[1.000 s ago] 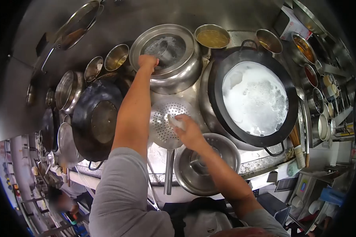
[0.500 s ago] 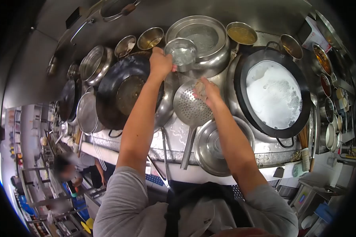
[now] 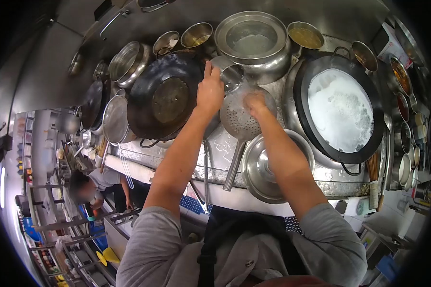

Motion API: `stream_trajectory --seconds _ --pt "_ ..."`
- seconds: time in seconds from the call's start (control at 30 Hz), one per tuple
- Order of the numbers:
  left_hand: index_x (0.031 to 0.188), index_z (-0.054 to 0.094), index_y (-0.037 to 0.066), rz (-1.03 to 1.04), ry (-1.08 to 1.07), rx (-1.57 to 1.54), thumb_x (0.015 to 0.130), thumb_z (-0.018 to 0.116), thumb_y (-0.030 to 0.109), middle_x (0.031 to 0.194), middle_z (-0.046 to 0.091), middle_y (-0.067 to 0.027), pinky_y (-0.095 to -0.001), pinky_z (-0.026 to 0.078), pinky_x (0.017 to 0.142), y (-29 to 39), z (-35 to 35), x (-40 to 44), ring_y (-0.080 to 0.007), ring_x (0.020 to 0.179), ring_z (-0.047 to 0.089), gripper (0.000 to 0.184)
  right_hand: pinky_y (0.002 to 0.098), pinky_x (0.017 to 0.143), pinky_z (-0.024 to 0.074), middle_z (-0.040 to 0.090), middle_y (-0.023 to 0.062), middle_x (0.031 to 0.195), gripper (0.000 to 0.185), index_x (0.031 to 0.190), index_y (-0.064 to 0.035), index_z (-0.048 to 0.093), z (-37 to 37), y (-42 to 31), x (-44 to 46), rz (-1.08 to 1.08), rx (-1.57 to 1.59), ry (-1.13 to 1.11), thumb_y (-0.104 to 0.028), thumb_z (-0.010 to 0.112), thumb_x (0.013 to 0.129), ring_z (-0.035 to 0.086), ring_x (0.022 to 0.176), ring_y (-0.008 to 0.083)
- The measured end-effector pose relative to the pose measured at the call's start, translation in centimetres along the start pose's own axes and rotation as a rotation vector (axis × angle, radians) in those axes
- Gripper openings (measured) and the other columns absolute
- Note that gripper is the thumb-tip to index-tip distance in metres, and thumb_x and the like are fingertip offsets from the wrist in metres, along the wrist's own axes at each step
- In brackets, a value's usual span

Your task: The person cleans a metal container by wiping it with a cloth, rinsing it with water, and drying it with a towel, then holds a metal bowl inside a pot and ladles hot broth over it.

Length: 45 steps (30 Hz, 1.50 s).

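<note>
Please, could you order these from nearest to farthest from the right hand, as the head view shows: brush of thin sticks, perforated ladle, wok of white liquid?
From the right hand:
1. Perforated ladle: directly below or beside the hand.
2. Wok of white liquid: to the right.
3. Brush of thin sticks: lower right, beyond the wok.

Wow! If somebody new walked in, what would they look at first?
Probably the bright white, frothy liquid in the big black wok on the right. Next, in the middle, the left hand holding a tilted metal cup, and the blurry right hand over the strainer full of holes.
</note>
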State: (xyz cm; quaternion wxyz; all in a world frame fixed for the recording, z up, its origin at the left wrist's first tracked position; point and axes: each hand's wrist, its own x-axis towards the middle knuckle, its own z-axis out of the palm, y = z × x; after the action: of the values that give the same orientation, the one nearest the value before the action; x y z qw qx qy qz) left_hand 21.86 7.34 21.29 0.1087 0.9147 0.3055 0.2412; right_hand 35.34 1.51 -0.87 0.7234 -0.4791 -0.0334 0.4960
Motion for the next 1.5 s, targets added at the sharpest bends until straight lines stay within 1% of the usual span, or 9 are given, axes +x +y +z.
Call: stream_trajectory --seconds 0.17,0.37,0.57,0.7,0.87,0.97,1.13,1.43,1.5 --pt "0.096 0.057 0.001 0.021 0.111 -0.038 0.080 0.063 -0.002 0.148 0.041 -0.0349 -0.0538 0.055 0.081 -0.1 0.3 -0.8 -0.0537 0.101 0.062 0.017 0.0325 0.049 0.0453 0.060 0.0039 0.073 0.010 0.088 -0.0040 0.064 0.8 -0.6 -0.7 -0.148 0.038 0.009 -0.007 0.062 0.097 0.055 0.056 0.0159" --pt "0.079 0.057 0.001 0.207 0.378 -0.088 0.072 0.065 0.000 0.144 0.047 -0.0329 -0.0447 0.057 0.082 0.8 -0.9 -0.8 -0.0490 0.104 0.063 0.011 0.0318 0.055 0.0498 0.071 0.0085 0.094 0.040 0.130 0.0029 0.058 1.9 -6.4 -5.9 -0.105 -0.446 -0.165 -0.008 0.067 0.093 0.061 0.072 0.0114" --pt "0.073 0.051 -0.002 0.278 0.584 -0.090 0.072 0.062 -0.008 0.145 0.049 -0.0298 -0.0412 0.054 0.061 3.4 -5.1 -1.4 -0.0418 0.078 0.067 0.013 0.0348 0.055 0.0468 0.069 0.0126 0.074 0.033 0.110 0.0014 0.070 2.5 -8.8 -7.9 -0.210 -0.940 -0.214 -0.022 0.076 0.087 0.064 0.062 0.0190" --pt "0.068 0.051 -0.002 0.171 0.558 -0.071 0.066 0.067 -0.006 0.141 0.055 -0.0278 -0.0381 0.056 0.079 2.8 -5.4 -5.3 -0.0376 0.100 0.069 0.017 0.0334 0.047 0.0418 0.064 0.0089 0.068 0.025 0.099 0.0009 0.070 0.4 -4.4 -1.5 -0.448 -0.747 -0.198 -0.022 0.069 0.090 0.057 0.053 0.0159" --pt "0.069 0.050 -0.004 0.110 0.573 -0.063 0.066 0.059 -0.012 0.143 0.054 -0.0265 -0.0363 0.057 0.081 1.7 -4.4 -10.5 -0.0366 0.103 0.069 0.012 0.0331 0.041 0.0390 0.060 0.0044 0.069 0.037 0.089 -0.0008 0.067 4.8 -9.0 -7.8 -0.188 -0.492 -0.049 -0.037 0.065 0.095 0.055 0.054 0.0152" --pt "0.068 0.046 -0.005 0.059 0.603 -0.083 0.066 0.061 -0.011 0.144 0.054 -0.0258 -0.0363 0.056 0.073 1.4 -4.3 -12.6 -0.0333 0.090 0.071 0.016 0.0335 0.049 0.0457 0.067 0.0073 0.085 0.039 0.114 -0.0058 0.066 2.5 -5.7 -2.3 -0.108 -0.591 -0.210 -0.042 0.057 0.102 0.062 0.064 0.0176" --pt "0.067 0.043 -0.003 -0.281 0.628 -0.289 0.071 0.066 -0.008 0.142 0.052 -0.0325 -0.0378 0.050 0.066 0.3 -3.6 -16.8 -0.0350 0.077 0.065 0.024 0.0378 0.075 0.0587 0.068 0.0134 0.111 0.038 0.125 -0.0024 0.062 2.4 -7.4 -6.6 0.069 -0.376 -0.327 -0.032 0.062 0.101 0.069 0.098 0.0247" --pt "0.067 0.047 -0.002 -0.122 0.871 -0.266 0.075 0.068 -0.005 0.138 0.053 -0.0363 -0.0388 0.049 0.096 3.4 -6.1 -22.2 -0.0436 0.123 0.059 0.022 0.0421 0.088 0.0582 0.066 0.0164 0.114 0.035 0.124 0.0049 0.059 0.9 -15.0 -16.3 -0.142 -0.228 -0.380 0.000 0.053 0.090 0.068 0.100 0.0292" --pt "0.068 0.048 -0.001 -0.068 0.959 -0.232 0.074 0.065 -0.004 0.113 0.067 -0.0259 -0.0415 0.048 0.095 6.0 -8.5 -23.0 -0.0432 0.107 0.062 0.019 0.0406 0.083 0.0578 0.069 0.0148 0.109 0.029 0.119 0.0037 0.063 -1.7 -18.2 -20.9 -0.150 -0.284 -0.389 -0.005 0.057 0.092 0.069 0.094 0.0270"
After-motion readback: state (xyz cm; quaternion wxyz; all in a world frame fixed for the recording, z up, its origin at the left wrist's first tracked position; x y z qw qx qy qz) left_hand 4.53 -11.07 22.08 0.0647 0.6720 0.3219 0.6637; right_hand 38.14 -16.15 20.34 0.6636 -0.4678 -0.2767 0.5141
